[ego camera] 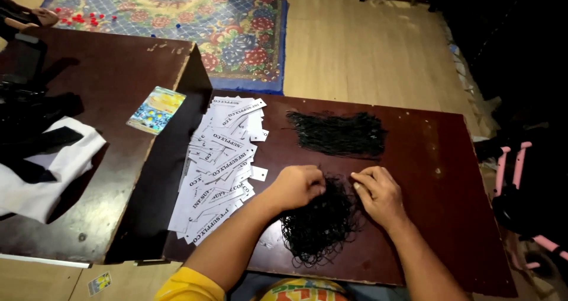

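My left hand [299,185] and my right hand [378,191] rest on a dark brown board [426,159], both with fingers pinched at the top edge of a tangled heap of thin black string loops [322,224]. A second, neater bundle of black strings [338,134] lies further back on the board. To the left of my left hand spreads a pile of white paper tags [222,165] with black print and small punched holes.
A second dark tabletop [100,88] stands at the left with a colourful card [156,109], white cloth [41,171] and black items. A flowered rug [195,17] lies on the wooden floor behind. A pink frame [512,165] stands at the right.
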